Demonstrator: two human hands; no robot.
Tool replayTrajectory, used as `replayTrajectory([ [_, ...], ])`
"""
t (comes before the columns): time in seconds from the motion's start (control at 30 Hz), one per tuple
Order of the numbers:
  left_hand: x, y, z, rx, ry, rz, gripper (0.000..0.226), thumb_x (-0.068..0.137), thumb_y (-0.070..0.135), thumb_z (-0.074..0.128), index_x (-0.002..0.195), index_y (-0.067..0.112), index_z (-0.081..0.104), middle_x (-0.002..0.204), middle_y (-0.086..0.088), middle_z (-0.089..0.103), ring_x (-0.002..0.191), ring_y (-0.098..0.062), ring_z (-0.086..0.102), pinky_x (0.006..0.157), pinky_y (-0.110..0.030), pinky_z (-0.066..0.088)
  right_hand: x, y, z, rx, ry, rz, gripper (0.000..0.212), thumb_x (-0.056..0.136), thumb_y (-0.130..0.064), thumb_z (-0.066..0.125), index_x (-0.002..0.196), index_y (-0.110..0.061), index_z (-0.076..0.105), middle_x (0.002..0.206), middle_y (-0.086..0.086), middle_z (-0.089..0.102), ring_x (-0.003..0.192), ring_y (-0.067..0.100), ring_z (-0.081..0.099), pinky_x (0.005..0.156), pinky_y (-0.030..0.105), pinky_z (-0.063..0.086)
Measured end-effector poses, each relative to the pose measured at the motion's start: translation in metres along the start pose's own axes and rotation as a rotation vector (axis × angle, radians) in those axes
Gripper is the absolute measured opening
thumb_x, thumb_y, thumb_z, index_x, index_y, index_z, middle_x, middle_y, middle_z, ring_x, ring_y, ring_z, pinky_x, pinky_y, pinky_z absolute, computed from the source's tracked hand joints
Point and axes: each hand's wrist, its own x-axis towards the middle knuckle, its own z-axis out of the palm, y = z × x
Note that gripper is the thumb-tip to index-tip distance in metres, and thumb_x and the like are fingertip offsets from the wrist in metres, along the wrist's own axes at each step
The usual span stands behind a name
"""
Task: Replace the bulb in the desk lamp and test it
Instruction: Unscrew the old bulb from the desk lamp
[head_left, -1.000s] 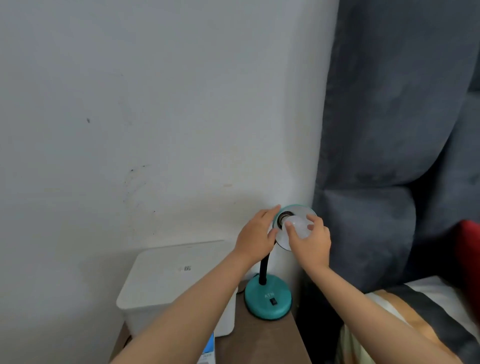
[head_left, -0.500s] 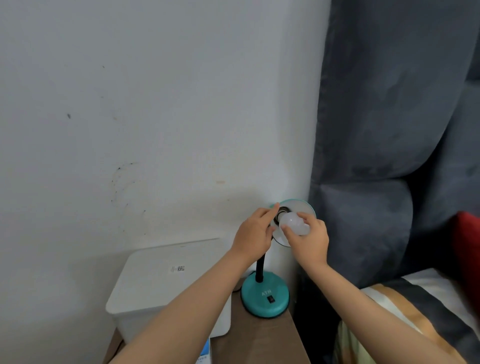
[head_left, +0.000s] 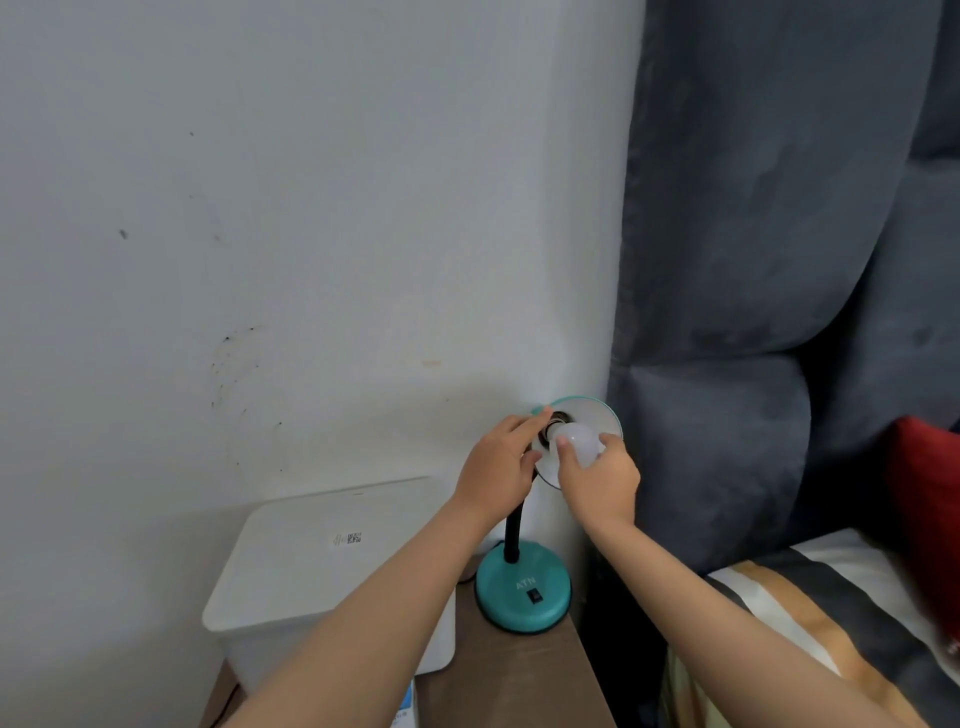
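Note:
A teal desk lamp stands on a brown side table, its round base (head_left: 522, 592) carrying a black rocker switch (head_left: 535, 596). A black flexible neck (head_left: 513, 535) rises to the shade (head_left: 592, 413), whose white inside faces me. My left hand (head_left: 496, 470) grips the shade's left rim. My right hand (head_left: 597, 480) holds a white bulb (head_left: 579, 441) by its dome, the bulb's base at the dark socket (head_left: 558, 420). How far the base sits in the socket is hidden. The bulb is unlit.
A white lidded plastic box (head_left: 332, 561) stands left of the lamp on the side table (head_left: 524, 680). A white wall rises behind. A grey padded headboard (head_left: 727, 415), a striped bed cover (head_left: 810, 613) and a red cushion (head_left: 924, 493) lie to the right.
The view has shifted slightly, so the lamp and hands sit further left in frame. My right hand's fingers have shifted round the bulb. My left hand stays on the shade.

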Motion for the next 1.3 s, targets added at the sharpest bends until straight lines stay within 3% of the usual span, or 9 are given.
replayTrajectory([
  [0.1,0.000,-0.001,0.001,-0.013,0.005,0.002,0.055,0.086,0.002,0.055,0.137,0.021,0.044,0.114,-0.009,0.059,0.097,-0.024,0.061,0.085,-0.031,0.049,-0.001,0.002,-0.002,-0.030,-0.020,-0.153,0.048,0.079,-0.007,0.067,0.125,-0.010,0.054,0.123,0.016,0.048,0.109,0.027,0.051,0.085,0.022,0.035],
  [0.17,0.000,-0.002,0.001,-0.014,0.007,0.000,0.055,0.086,0.003,0.055,0.137,0.022,0.044,0.116,-0.008,0.059,0.097,-0.024,0.061,0.085,-0.033,0.050,-0.004,0.006,-0.001,-0.036,-0.035,-0.241,0.054,0.073,0.006,0.065,0.123,-0.014,0.059,0.128,0.015,0.043,0.120,0.029,0.046,0.092,0.020,0.033],
  [0.27,-0.001,-0.003,0.002,-0.029,0.016,-0.009,0.054,0.087,0.004,0.055,0.137,0.022,0.045,0.117,-0.007,0.059,0.097,-0.023,0.061,0.086,-0.032,0.049,-0.006,0.006,0.000,0.035,0.034,-0.105,0.065,0.074,-0.012,0.074,0.134,-0.014,0.048,0.133,0.016,0.041,0.121,0.026,0.045,0.090,0.018,0.032],
  [0.4,-0.002,-0.003,0.003,-0.036,0.021,-0.002,0.054,0.087,0.004,0.056,0.136,0.022,0.045,0.116,-0.006,0.059,0.098,-0.022,0.061,0.086,-0.029,0.049,-0.002,0.004,0.004,0.105,0.040,0.113,0.071,0.077,-0.032,0.073,0.135,-0.005,0.041,0.131,0.020,0.048,0.115,0.033,0.053,0.087,0.031,0.042],
  [0.57,-0.002,-0.003,0.002,-0.039,0.027,-0.002,0.054,0.086,0.003,0.056,0.135,0.023,0.046,0.115,-0.006,0.060,0.098,-0.021,0.062,0.086,-0.028,0.049,-0.002,0.007,0.001,0.023,0.013,-0.111,0.062,0.069,0.006,0.066,0.127,-0.016,0.056,0.125,0.017,0.050,0.116,0.030,0.051,0.094,0.030,0.042],
  [0.8,-0.002,-0.003,0.003,-0.044,0.026,-0.014,0.054,0.086,0.004,0.056,0.136,0.025,0.046,0.111,-0.004,0.059,0.095,-0.020,0.062,0.082,-0.025,0.047,-0.005,0.007,0.006,0.093,0.037,0.094,0.072,0.076,-0.034,0.074,0.133,-0.004,0.042,0.129,0.020,0.053,0.115,0.033,0.054,0.092,0.035,0.045],
  [0.97,-0.002,-0.003,0.002,-0.042,0.021,-0.011,0.055,0.086,0.004,0.056,0.136,0.024,0.045,0.112,-0.004,0.059,0.094,-0.021,0.062,0.084,-0.029,0.049,-0.004,0.010,0.001,0.032,0.029,-0.047,0.060,0.068,0.001,0.071,0.123,-0.018,0.053,0.120,0.015,0.050,0.106,0.031,0.054,0.081,0.028,0.043],
  [1.13,-0.002,-0.003,0.004,-0.038,0.025,-0.010,0.053,0.087,0.005,0.055,0.136,0.024,0.046,0.110,-0.004,0.059,0.095,-0.020,0.062,0.082,-0.024,0.047,-0.005,0.007,0.002,0.068,0.026,0.070,0.077,0.075,-0.030,0.075,0.137,-0.005,0.036,0.132,0.019,0.049,0.119,0.033,0.050,0.090,0.035,0.044],
  [1.3,-0.003,-0.002,0.003,-0.045,0.021,-0.013,0.054,0.086,0.004,0.056,0.136,0.024,0.046,0.111,-0.005,0.059,0.093,-0.022,0.062,0.084,-0.033,0.051,-0.003,0.009,0.001,0.050,0.005,-0.021,0.056,0.071,-0.001,0.067,0.121,-0.021,0.054,0.118,0.014,0.053,0.104,0.032,0.057,0.077,0.032,0.047],
])
